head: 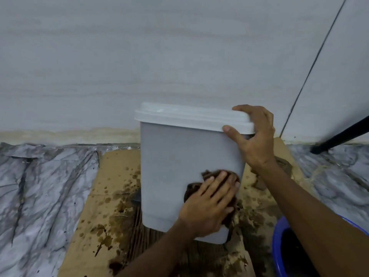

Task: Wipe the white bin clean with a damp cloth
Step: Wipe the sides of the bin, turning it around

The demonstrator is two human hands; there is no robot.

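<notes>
One cloth (pixel 190 189) under the left hand (pixel 207 204), one white bin (pixel 175 156) (right hand (pixel 257 140) gripping).

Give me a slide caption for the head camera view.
Left hand presses a brown cloth on the white bin while the right hand grips its lid.

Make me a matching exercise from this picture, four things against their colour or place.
1 cloth
2 lid
3 basin
4 cardboard

A blue, lower right
B spattered, under the bin
C gripped by the right hand
D brown, pressed by the left hand

Pairs: 1-D, 2-C, 3-A, 4-B
</notes>
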